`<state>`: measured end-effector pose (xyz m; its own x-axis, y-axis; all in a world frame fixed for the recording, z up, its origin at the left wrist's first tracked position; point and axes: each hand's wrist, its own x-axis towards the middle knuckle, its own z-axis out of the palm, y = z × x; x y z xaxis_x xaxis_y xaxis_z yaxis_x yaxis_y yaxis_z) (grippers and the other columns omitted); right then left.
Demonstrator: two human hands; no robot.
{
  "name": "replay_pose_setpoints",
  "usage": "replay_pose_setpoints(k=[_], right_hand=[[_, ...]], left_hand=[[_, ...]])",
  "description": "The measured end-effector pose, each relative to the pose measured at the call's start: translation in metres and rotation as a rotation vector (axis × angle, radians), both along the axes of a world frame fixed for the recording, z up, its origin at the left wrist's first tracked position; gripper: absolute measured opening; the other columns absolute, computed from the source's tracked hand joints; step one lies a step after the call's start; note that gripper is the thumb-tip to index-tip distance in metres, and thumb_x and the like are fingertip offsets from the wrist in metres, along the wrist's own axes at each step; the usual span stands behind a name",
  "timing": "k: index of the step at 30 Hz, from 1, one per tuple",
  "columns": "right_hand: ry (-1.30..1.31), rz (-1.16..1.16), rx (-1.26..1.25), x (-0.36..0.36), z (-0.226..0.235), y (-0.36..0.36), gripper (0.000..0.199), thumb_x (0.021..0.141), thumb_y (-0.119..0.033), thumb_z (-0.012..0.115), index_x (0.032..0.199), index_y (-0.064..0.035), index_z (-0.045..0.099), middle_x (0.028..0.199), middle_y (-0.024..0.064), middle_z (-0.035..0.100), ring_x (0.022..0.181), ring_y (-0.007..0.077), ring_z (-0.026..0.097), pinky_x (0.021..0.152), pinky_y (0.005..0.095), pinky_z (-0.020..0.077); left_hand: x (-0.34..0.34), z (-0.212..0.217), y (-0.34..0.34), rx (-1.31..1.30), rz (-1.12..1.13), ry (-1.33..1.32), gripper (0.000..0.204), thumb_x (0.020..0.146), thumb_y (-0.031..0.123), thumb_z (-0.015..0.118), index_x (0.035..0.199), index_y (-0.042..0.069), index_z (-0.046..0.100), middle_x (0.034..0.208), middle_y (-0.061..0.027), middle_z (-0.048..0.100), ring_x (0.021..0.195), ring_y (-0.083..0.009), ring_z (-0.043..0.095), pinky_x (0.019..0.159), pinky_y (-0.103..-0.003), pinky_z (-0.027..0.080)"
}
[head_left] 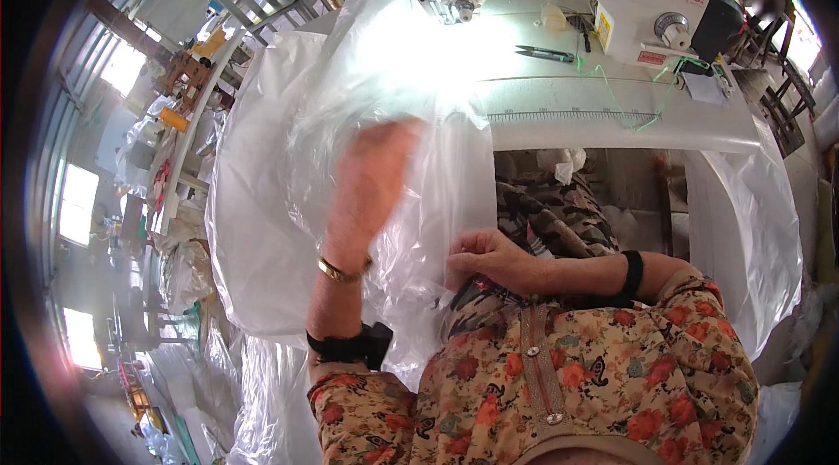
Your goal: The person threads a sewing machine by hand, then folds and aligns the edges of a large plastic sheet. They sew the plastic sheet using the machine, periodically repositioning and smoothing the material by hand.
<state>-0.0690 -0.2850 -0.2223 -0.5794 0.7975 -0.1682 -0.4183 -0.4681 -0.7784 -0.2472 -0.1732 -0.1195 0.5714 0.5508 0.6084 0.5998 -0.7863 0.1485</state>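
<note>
A large sheet of clear plastic (pixel 262 194) spreads over the left part of the sewing table and hangs down toward my lap. Over it, my left hand (pixel 376 176) is smeared by motion, so its fingers cannot be read. My right hand (pixel 494 260) is closed near my lap, with curled fingertips pinching the near right edge of the plastic. Beyond both hands stands a white sewing machine (pixel 568 6) with a lit panel. Its needle area (pixel 454 10) is above the sheet's far end, where bright lamp glare washes out detail.
Thread snips (pixel 544 54) lie on the table right of the needle, near loose green thread (pixel 603 80). A ruler scale (pixel 568 114) runs along the table's front edge. More plastic (pixel 747 229) hangs at the right. A cluttered shelf (pixel 188 142) stands at the left.
</note>
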Motion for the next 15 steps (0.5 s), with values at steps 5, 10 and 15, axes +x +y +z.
replay_pose_setpoints(k=[5, 10, 15], right_hand=[[0.007, 0.052, 0.115, -0.003, -0.011, -0.006, 0.016, 0.097, -0.015, 0.058, 0.094, 0.0008, 0.061, 0.08, 0.0074, 0.067, 0.074, 0.0145, 0.065, 0.071, 0.0285, 0.0544], [-0.067, 0.077, 0.205, -0.007, -0.014, -0.008, 0.016, 0.096, -0.014, 0.059, 0.094, 0.0017, 0.061, 0.08, 0.0075, 0.067, 0.072, 0.0139, 0.064, 0.069, 0.0283, 0.0531], [-0.151, 0.054, 0.369, -0.005, -0.008, -0.011, 0.015, 0.095, -0.013, 0.059, 0.096, 0.0014, 0.062, 0.08, 0.0076, 0.067, 0.072, 0.0135, 0.064, 0.066, 0.0289, 0.0515]], left_hand=[[0.019, -0.036, -0.041, -0.448, 0.186, 0.301, 0.018, 0.094, 0.009, 0.053, 0.11, 0.004, 0.061, 0.101, -0.0147, 0.068, 0.088, -0.0344, 0.066, 0.073, -0.038, 0.051], [0.006, -0.055, -0.052, -0.603, 0.164, 0.027, 0.022, 0.094, 0.01, 0.053, 0.113, 0.002, 0.06, 0.094, -0.0135, 0.071, 0.076, -0.0257, 0.069, 0.066, -0.035, 0.052], [0.016, -0.062, -0.07, -0.739, 0.199, -0.155, 0.026, 0.09, 0.015, 0.063, 0.111, 0.0, 0.062, 0.08, -0.0131, 0.071, 0.062, -0.0152, 0.065, 0.058, -0.029, 0.05]])
